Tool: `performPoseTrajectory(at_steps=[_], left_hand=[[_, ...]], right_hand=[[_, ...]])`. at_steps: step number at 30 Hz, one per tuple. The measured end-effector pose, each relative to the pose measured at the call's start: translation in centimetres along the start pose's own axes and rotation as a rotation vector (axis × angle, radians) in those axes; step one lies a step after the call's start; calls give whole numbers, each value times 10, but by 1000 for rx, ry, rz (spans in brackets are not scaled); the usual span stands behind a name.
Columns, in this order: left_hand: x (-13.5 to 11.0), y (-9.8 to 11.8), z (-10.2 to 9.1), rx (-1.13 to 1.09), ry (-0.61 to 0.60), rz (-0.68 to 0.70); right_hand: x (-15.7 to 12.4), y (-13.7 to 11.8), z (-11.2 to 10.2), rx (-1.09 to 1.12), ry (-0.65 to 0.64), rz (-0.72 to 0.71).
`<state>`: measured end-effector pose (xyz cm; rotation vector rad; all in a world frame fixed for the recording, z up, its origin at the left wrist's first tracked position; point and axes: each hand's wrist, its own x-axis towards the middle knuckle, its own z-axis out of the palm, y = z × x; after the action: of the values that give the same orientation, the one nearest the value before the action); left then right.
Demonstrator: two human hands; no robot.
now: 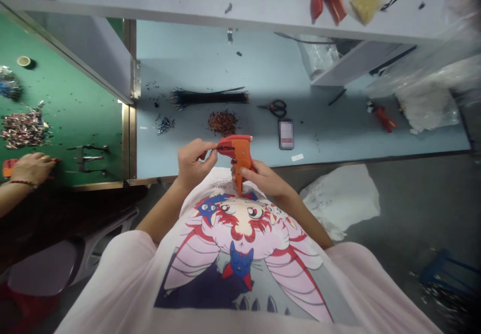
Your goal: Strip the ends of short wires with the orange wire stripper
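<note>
Right grip [258, 176]: wrapped round the handle of my stripper [243, 149]. Left grip [196, 162]: fingertips at its nose; cannot tell what they pinch. Stripper at worktop's [160, 156] near edge, before the pile [223, 122].

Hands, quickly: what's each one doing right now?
Left hand: closed, pinching at the orange tool; what it holds can't be told.
Right hand: closed, holding that tool.

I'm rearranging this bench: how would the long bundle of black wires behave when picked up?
The bundle of black wires would probably sag at its ends, since the strands look long and thin. It may also splay: some strands already stray, and no tie shows.
</note>
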<state>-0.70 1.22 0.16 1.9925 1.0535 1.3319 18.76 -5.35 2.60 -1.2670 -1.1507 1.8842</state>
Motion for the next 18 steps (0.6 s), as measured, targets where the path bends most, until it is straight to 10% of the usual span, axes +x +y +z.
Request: performPoseTrajectory(at_steps=[18], left_hand=[[0, -4, 3, 8, -4, -49]], right_hand=[[5, 8, 4, -4, 55, -13]])
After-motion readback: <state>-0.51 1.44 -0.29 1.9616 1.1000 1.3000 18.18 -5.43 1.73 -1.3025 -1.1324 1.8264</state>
